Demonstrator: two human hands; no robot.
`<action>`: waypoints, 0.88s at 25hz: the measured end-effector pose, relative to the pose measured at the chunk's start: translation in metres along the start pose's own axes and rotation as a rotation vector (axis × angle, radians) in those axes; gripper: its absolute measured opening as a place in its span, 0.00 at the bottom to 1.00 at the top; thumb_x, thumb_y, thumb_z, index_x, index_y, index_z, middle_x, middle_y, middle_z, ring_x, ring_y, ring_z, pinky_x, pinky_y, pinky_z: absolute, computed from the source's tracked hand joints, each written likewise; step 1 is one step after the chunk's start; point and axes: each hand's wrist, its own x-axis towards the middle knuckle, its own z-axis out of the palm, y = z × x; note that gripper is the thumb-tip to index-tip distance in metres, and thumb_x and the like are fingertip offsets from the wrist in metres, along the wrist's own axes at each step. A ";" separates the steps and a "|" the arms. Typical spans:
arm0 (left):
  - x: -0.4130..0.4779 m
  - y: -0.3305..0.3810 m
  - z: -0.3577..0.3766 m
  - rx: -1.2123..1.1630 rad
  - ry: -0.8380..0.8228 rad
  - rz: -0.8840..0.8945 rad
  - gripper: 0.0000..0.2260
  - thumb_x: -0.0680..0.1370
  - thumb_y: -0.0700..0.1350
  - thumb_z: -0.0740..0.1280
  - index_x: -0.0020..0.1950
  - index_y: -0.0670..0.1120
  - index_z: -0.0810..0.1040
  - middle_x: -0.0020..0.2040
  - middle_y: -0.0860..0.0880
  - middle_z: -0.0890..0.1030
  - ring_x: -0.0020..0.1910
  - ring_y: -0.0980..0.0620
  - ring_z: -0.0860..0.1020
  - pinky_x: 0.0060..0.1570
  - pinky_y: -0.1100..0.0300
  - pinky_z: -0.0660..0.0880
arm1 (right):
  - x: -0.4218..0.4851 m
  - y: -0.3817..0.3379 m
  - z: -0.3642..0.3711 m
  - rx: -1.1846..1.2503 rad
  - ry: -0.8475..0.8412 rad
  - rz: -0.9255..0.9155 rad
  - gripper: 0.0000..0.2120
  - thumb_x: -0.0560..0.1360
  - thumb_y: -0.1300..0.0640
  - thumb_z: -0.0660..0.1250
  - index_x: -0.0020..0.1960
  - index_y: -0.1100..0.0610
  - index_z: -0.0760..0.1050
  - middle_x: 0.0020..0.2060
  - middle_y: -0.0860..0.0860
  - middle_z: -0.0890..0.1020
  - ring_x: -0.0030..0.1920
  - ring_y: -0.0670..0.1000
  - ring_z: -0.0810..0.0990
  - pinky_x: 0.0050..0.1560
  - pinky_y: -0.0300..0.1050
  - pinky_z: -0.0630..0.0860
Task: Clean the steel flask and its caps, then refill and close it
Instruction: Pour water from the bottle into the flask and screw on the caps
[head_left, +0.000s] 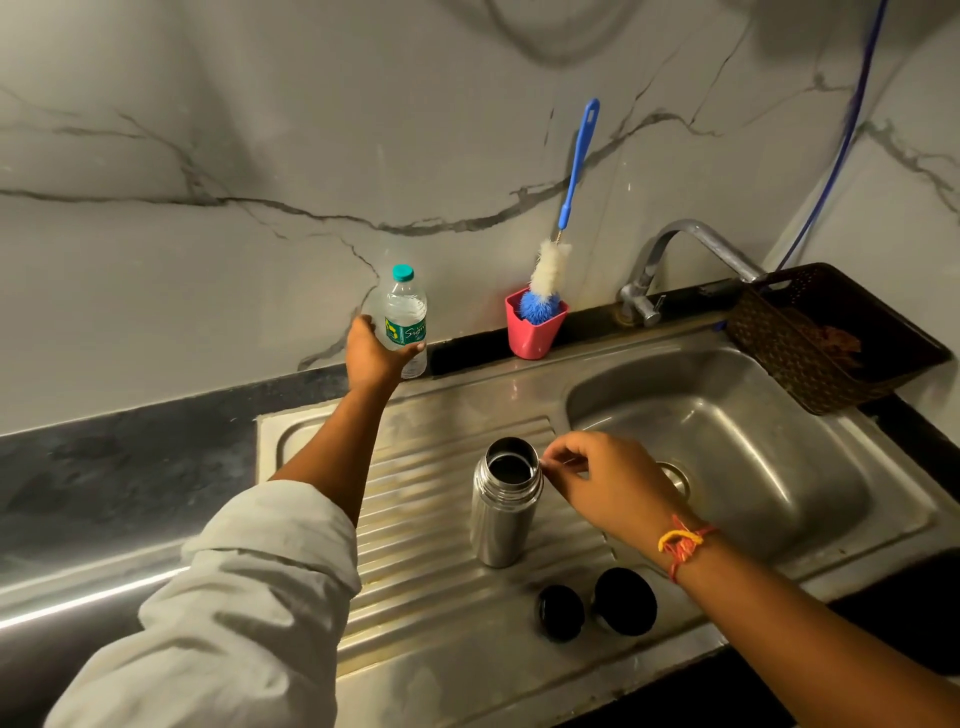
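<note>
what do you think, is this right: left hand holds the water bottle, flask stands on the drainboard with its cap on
Not quite: the head view shows the flask open, its two caps lying on the drainboard beside it. The left hand does hold the water bottle.

Two black caps (597, 608) crowd the drainboard (426, 597) just before the flask (504, 509).

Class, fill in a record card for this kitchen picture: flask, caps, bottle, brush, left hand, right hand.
flask: steel, upright, open, on drainboard
small cap: off, lying on drainboard
large cap: off, beside small cap
water bottle: capped, upright by wall
brush: stands in pink holder
left hand: grips water bottle
right hand: fingertips at flask rim, grip unclear
</note>
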 end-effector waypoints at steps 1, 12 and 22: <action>-0.003 0.001 -0.001 0.000 -0.004 0.000 0.37 0.69 0.45 0.82 0.73 0.40 0.68 0.71 0.42 0.75 0.70 0.43 0.74 0.67 0.51 0.72 | -0.002 -0.001 -0.001 -0.006 -0.003 0.002 0.09 0.75 0.45 0.70 0.50 0.48 0.82 0.44 0.43 0.84 0.47 0.42 0.81 0.48 0.41 0.79; -0.064 -0.007 -0.020 0.157 -0.029 0.062 0.39 0.73 0.46 0.79 0.78 0.41 0.63 0.75 0.41 0.71 0.73 0.42 0.71 0.71 0.47 0.70 | -0.026 0.003 -0.010 -0.098 -0.041 0.019 0.09 0.76 0.51 0.66 0.55 0.47 0.80 0.48 0.45 0.84 0.48 0.47 0.82 0.51 0.45 0.80; -0.285 -0.014 -0.015 0.143 0.104 0.154 0.17 0.78 0.41 0.72 0.65 0.45 0.72 0.56 0.50 0.77 0.52 0.53 0.77 0.54 0.50 0.79 | -0.051 0.045 -0.014 -0.165 -0.342 -0.152 0.16 0.76 0.48 0.69 0.62 0.49 0.79 0.61 0.50 0.80 0.60 0.51 0.78 0.61 0.46 0.75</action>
